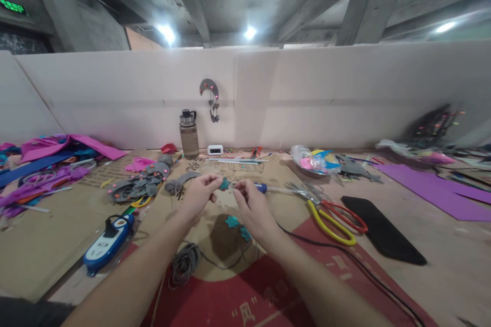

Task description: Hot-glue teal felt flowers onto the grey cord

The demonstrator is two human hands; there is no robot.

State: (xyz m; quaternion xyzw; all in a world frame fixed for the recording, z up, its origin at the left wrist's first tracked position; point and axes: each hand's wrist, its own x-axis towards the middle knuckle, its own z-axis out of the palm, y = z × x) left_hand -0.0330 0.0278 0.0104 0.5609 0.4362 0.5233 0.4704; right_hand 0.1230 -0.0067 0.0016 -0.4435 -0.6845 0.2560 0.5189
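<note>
My left hand [203,195] pinches a small teal flower-shaped piece [224,183] between thumb and fingertips. Close to its right, my right hand [253,207] has thumb and fingers drawn together; whatever they may hold is too small to make out. Below the hands, a teal flower cutout [231,222] and a second teal cutout [245,233] lie on the cardboard mat [215,271]. A loose coil of grey cord [184,264] rests below my left wrist, with a strand running right. Partly hidden behind my right hand is a blue-ended tool [261,188].
Scissors with red and yellow handles [332,219] and a black phone-like slab [383,230] lie at right. A power strip [108,245], grey felt pieces [141,184] and colourful fabric scraps [49,168] are at left. A bottle [189,135] stands by the wall.
</note>
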